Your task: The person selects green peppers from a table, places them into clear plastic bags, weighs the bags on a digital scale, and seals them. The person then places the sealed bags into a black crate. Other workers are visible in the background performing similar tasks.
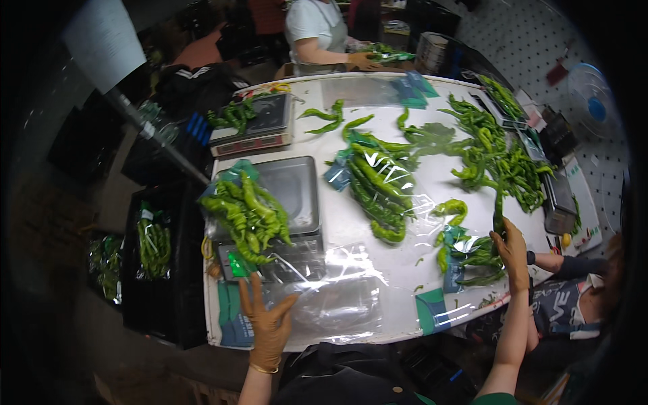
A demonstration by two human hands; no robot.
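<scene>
My left hand, in a tan glove, has its fingers spread just below a digital scale with a lit green display. A clear plastic bag of green peppers lies across the scale's metal pan. On the right, my right hand, also gloved, grips a long green pepper between thumb and fingers. Below and left of it lies a smaller bag of peppers. Another filled bag of peppers rests mid-table. Flat plastic bags lie beside my left hand.
A heap of loose green peppers covers the right side. A second scale holds peppers at the back left. Black crates stand left of the table. A co-worker works behind it; another person is at the right.
</scene>
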